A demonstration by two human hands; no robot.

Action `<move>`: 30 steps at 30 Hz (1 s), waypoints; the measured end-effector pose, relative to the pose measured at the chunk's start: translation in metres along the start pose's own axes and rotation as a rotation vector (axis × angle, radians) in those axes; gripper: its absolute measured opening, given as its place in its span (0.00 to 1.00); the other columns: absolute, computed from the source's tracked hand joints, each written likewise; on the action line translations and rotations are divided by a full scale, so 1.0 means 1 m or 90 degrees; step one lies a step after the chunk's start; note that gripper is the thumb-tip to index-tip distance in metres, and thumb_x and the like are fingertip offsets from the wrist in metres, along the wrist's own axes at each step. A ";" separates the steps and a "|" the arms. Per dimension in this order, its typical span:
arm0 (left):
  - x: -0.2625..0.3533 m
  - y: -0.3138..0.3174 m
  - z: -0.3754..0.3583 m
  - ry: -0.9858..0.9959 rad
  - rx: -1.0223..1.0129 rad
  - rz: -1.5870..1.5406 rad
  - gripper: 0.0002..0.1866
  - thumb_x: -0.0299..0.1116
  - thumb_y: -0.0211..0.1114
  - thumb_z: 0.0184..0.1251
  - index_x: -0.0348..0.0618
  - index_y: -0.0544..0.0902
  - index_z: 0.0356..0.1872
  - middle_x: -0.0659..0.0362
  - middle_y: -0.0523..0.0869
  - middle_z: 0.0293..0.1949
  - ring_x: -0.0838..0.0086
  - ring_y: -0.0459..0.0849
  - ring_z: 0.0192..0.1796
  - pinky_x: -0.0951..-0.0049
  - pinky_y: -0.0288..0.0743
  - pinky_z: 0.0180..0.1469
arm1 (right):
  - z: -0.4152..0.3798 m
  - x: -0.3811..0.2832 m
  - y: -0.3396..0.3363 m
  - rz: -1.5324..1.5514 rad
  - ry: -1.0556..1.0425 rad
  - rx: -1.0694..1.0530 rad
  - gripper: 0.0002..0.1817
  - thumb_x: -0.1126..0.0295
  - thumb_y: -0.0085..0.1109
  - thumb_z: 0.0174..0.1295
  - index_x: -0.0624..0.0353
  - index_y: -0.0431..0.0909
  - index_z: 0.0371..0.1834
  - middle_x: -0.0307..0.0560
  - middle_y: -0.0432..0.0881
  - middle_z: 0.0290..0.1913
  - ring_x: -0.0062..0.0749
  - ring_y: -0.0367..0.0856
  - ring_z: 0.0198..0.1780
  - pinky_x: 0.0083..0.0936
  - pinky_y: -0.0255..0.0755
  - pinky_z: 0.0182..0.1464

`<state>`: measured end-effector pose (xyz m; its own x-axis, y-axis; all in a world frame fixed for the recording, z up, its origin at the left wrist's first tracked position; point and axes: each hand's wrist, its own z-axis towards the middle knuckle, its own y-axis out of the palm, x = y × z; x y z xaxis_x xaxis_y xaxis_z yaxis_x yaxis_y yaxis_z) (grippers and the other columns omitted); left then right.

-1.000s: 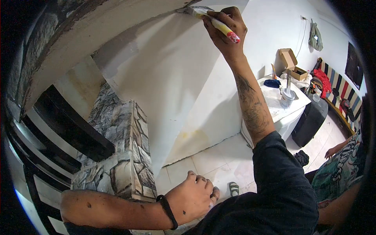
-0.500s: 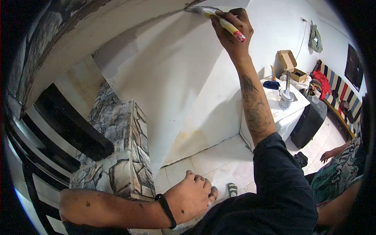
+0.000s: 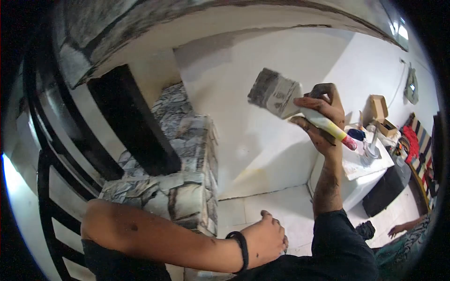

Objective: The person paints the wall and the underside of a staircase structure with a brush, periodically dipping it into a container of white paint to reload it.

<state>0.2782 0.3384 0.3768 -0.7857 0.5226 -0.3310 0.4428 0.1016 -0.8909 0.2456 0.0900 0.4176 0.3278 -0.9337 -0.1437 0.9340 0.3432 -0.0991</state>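
My right hand (image 3: 326, 114) grips a wide paintbrush (image 3: 281, 96) by its pale yellow, red-tipped handle. The brush's dark, paint-stained bristles point up and left, in front of the white wall (image 3: 243, 98). Low in the view, my left hand (image 3: 266, 238) hangs with its fingers curled, a black band around the wrist. Its palm side is hidden, and I cannot tell what, if anything, it holds. Grey paint smudges mark the fingers of my right hand.
A beam edge (image 3: 225, 35) runs overhead. On the left are black railing bars (image 3: 133, 119) and a stone-clad ledge (image 3: 164, 192). A white table (image 3: 358, 164) carries a container (image 3: 371, 153) and an open box (image 3: 382, 117). Another person's hand (image 3: 398, 229) shows at lower right.
My right hand has come down from the beam's underside, bringing the paintbrush away from it. The view has shifted, and my left hand appears farther right, still curled.
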 end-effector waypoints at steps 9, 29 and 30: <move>0.002 0.001 0.001 0.026 -0.045 0.018 0.22 0.37 0.51 0.70 0.35 0.76 0.58 0.43 0.82 0.46 0.53 0.81 0.49 0.42 0.71 0.53 | 0.037 -0.010 0.042 0.363 0.052 -0.156 0.17 0.76 0.74 0.47 0.68 0.82 0.40 0.44 0.81 0.31 0.26 0.82 0.33 0.18 0.77 0.32; 0.000 -0.004 0.001 0.011 -0.040 0.000 0.21 0.38 0.52 0.69 0.37 0.78 0.57 0.47 0.83 0.46 0.54 0.82 0.48 0.42 0.71 0.54 | 0.105 0.034 0.158 0.319 -0.061 -0.014 0.12 0.74 0.69 0.60 0.66 0.80 0.45 0.43 0.83 0.36 0.21 0.80 0.35 0.18 0.76 0.39; 0.000 -0.003 0.000 0.009 -0.026 0.001 0.21 0.38 0.52 0.69 0.38 0.78 0.57 0.47 0.83 0.45 0.55 0.82 0.48 0.42 0.71 0.53 | 0.104 0.036 0.158 0.320 -0.070 -0.010 0.12 0.74 0.69 0.60 0.66 0.80 0.45 0.44 0.83 0.37 0.21 0.80 0.35 0.19 0.76 0.39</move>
<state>0.2766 0.3383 0.3792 -0.7792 0.5344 -0.3276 0.4617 0.1358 -0.8766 0.4194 0.1000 0.4996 0.7491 -0.6585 -0.0726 0.6559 0.7526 -0.0588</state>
